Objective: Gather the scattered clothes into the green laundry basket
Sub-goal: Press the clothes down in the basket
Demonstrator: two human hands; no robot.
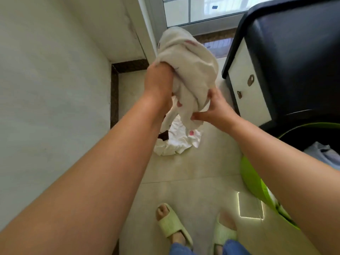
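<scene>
Two bare arms reaching forward over a pale tiled floor (193, 172), both hands on one bundled white garment (191, 70) held up in the air in front of the window (198, 10). Left hand (159, 80) with its grip closed into the upper left of the bundle, fingers buried in the cloth and hidden from view. Right hand (215, 109) clutching the lower right edge, thumb stretched out under the fabric and the other fingers curled up into it. Faint pink marks on the cloth, too blurred to tell a pattern. Below the held bundle, more white cloth (176, 140) with a pink spot crumpled on the floor, close to the dark stone skirting (114, 100) at the foot of the white wall (51, 80); cannot tell whether joined to the held piece or a separate one. At the right edge, partly behind the right forearm, the green laundry basket (255, 179), on the floor, with pale bluish cloth (325, 153) already lying inside. Just beyond the basket, a dark cabinet (294, 52) with a white front and two small metal pulls. At the bottom, two feet in pale green slippers (173, 225) and blue trouser hems (185, 249), standing near the basket.
</scene>
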